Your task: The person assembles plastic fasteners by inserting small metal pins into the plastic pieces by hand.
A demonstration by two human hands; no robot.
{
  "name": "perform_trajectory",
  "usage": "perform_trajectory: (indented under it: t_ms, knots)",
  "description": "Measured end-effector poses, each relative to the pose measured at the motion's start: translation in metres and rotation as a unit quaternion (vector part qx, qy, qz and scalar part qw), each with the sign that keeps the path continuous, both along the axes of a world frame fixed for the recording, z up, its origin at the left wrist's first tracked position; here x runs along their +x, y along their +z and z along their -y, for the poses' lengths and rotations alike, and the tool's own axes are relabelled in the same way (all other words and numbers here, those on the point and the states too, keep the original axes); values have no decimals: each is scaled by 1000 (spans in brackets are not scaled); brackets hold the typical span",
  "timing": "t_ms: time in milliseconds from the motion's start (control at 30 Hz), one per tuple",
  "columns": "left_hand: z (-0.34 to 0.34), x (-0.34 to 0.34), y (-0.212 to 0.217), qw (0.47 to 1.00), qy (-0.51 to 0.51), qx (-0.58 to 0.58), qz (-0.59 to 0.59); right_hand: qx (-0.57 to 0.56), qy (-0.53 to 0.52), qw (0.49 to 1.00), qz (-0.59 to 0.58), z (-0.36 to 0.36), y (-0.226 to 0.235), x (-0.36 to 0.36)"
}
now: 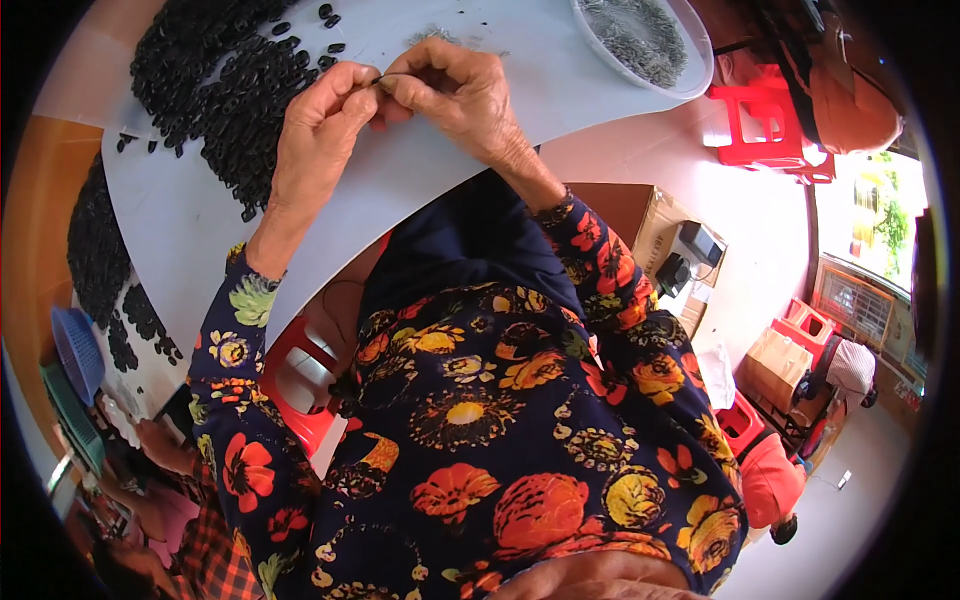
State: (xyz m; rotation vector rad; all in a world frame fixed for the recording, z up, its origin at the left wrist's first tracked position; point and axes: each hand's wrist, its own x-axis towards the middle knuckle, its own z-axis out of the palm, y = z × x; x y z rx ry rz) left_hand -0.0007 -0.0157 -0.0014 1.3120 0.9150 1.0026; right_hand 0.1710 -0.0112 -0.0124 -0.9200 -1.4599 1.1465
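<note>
Fingertips of my left hand [325,130] and my right hand [462,100] meet over the white table [420,170]. Both are closed in a pinch around a small dark piece [378,82]; its shape is mostly hidden by the fingers. To the left of my left hand spreads a large heap of small black oval parts [245,125]. A few loose black parts [328,18] lie just beyond it. Behind my right hand is a little scatter of thin silvery metal pieces [432,36].
A round clear-rimmed tub [700,75] of silvery metal pieces stands far right. Another black heap [98,240] and a blue basket [78,350] are at the left, near co-workers. A cardboard box [650,235] and red stools [755,125] stand to the right.
</note>
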Motion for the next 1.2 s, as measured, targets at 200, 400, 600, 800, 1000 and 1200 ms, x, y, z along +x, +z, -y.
perform_trajectory:
  t_ms: [200,400,600,800,1000,1200]
  knots:
    - [-11,-4,-2,992,-77,11,-96,12,-61,995,73,-8,-2,11]
    - [-10,2,-24,999,9,-38,-23,145,-132,946,257,-58,7,57]
    - [-7,-1,-30,999,7,-54,-6,182,-8,904,388,-80,26,48]
    - [-5,2,-23,999,-3,-36,-28,211,50,859,464,-102,25,31]
    - [-7,6,-26,999,-6,-27,-31,280,35,785,552,-121,-6,27]
    - [-6,5,-24,999,2,-23,-46,170,93,877,439,-111,22,36]
